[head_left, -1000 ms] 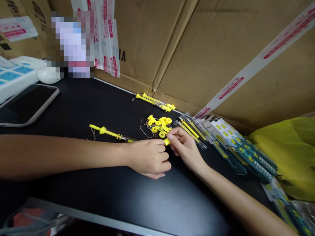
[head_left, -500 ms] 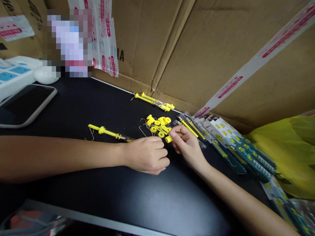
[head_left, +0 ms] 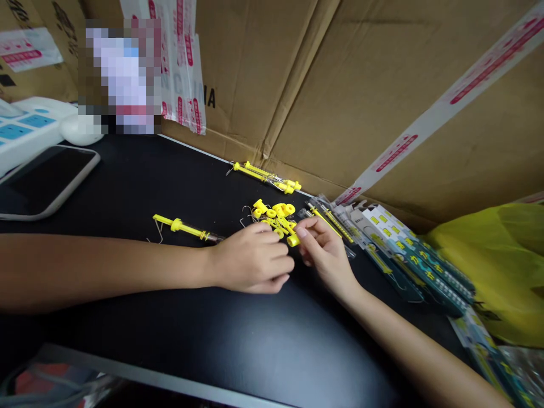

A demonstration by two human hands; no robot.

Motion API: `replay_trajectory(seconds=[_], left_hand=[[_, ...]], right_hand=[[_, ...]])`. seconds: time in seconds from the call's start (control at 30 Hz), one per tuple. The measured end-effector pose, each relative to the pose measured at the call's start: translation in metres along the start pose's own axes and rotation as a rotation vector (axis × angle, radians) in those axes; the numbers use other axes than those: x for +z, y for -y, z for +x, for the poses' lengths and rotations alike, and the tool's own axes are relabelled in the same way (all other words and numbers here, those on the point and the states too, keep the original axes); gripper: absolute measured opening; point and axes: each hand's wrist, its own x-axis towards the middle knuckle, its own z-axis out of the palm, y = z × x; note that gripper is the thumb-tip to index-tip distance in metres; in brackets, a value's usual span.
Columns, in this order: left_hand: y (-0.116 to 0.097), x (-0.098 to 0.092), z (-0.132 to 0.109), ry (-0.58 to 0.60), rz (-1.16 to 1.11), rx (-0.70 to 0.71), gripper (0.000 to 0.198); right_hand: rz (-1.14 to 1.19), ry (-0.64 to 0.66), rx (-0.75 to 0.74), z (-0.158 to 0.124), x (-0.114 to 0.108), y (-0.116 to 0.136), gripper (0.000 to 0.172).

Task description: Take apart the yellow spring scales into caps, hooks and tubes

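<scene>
My right hand (head_left: 325, 255) pinches a small yellow plastic cap (head_left: 293, 240) between thumb and fingers. My left hand (head_left: 255, 260) lies curled on the black table (head_left: 212, 334) right beside it, fingers closed over something I cannot make out. Just behind both hands lies a pile of small yellow plastic parts and wire hooks (head_left: 274, 215). A yellow assembled rod with a clear tube (head_left: 185, 228) lies left of my left hand. Two more assembled rods (head_left: 266, 175) rest near the cardboard wall.
Packaged tools in clear and green sleeves (head_left: 395, 249) are fanned out at the right. A yellow plastic bag (head_left: 497, 266) sits at the far right. A phone (head_left: 46, 181) and a white power strip (head_left: 25, 127) lie at the left. Cardboard boxes (head_left: 340, 85) wall the back.
My left hand has moved forward to the pile of yellow parts, closing against my right hand. The right hand keeps its pinch on the yellow cap.
</scene>
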Motion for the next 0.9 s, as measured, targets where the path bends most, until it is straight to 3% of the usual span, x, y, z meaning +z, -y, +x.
replay_trajectory(seconds=[0.1, 0.2, 0.37, 0.9], left_hand=[[0.0038, -0.0074, 0.0049, 0.014, -0.158, -0.331, 0.014], [0.0065, -0.01, 0.0076, 0.07, -0.287, -0.501, 0.012], [0.0066, -0.0078, 0.008, 0.161, -0.407, -0.536, 0.017], [0.0066, -0.0066, 0.0083, 0.114, -0.478, -0.532, 0.016]], right_hand=[[0.0, -0.027, -0.052, -0.0019, -0.0003, 0.0011, 0.02], [0.001, -0.033, -0.097, -0.0038, 0.0, 0.0024, 0.018], [-0.018, -0.03, -0.129, -0.0058, 0.0016, 0.0042, 0.018], [-0.057, -0.008, -0.124, -0.0091, 0.0036, 0.0061, 0.02]])
